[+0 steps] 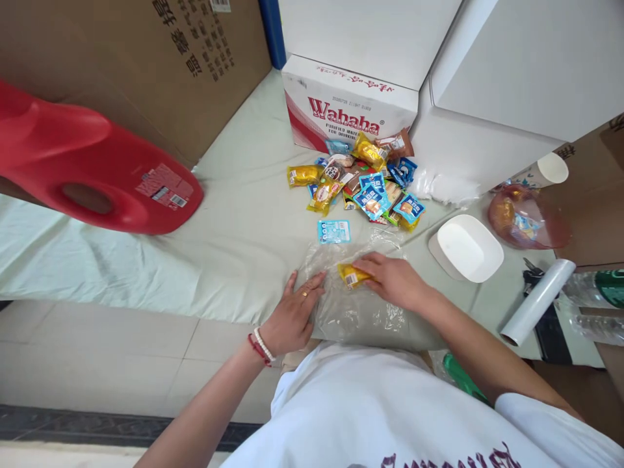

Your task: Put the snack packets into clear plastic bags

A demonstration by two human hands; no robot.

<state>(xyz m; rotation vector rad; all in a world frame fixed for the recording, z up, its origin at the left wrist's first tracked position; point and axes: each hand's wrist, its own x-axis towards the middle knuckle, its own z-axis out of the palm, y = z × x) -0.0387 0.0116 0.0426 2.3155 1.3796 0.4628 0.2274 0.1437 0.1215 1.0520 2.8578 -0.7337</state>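
Note:
My right hand (392,279) grips a small yellow snack packet (351,275) with a barcode on its wrapper. Under it, a sheet of clear plastic wrap (351,315) lies crinkled along the front of the table. My left hand (295,305), fingers spread, rests flat at the wrap's left edge. Just beyond the wrap lies a light blue sachet (334,231). Farther back is a loose pile of wrapped snacks (373,198) in yellow, blue and brown packaging.
A red jug (112,172) stands at left by a cardboard box (121,71). Behind the pile is a Wahaha carton (348,107). To the right are a white bowl (465,250), a reddish transparent bowl (529,218), a paper cup (548,170), a plastic roll (539,302) and bottles (597,289).

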